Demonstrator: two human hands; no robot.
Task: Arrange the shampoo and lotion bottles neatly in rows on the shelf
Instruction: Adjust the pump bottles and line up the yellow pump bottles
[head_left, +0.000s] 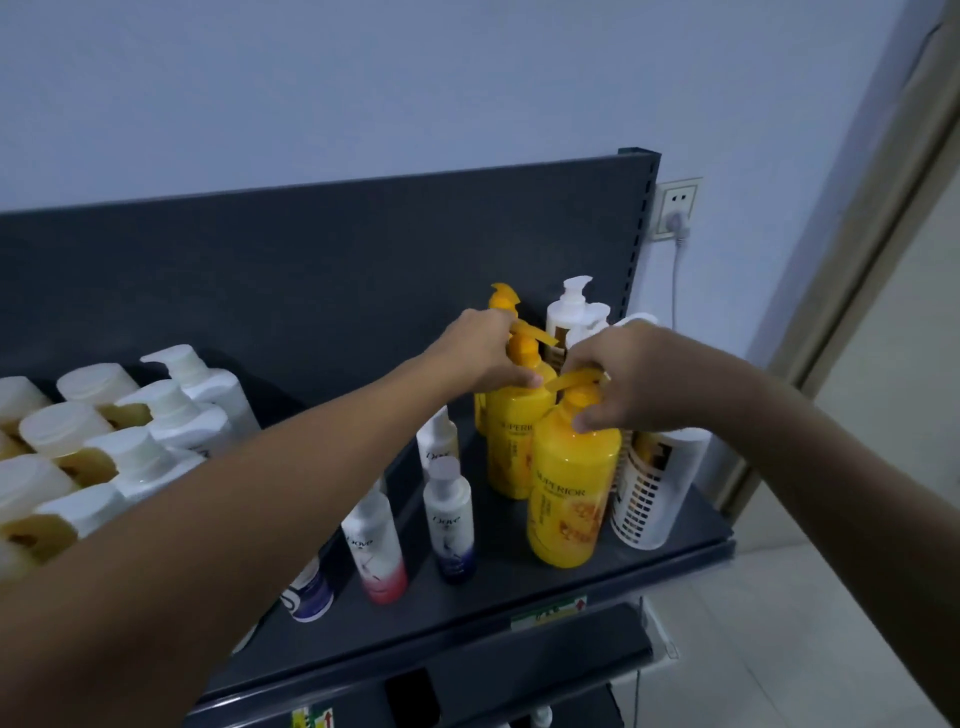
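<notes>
Three yellow pump bottles stand in a line on the dark shelf (519, 587), running front to back. My right hand (628, 374) grips the pump neck of the front yellow bottle (571, 483). My left hand (488, 353) holds the pump top of the middle yellow bottle (511, 441). The rear yellow bottle (503, 299) shows only its pump behind my left hand. To the right stand white pump bottles: one at the front (654, 488) with a striped label, and one at the back (571, 312).
Small Dove bottles (449, 519) stand left of the yellow ones, partly under my left forearm. Several white and cream bottles (130, 441) crowd the shelf's left end. A wall socket (678, 208) with a plugged cable sits right of the shelf's back panel. A lower shelf (519, 675) shows below.
</notes>
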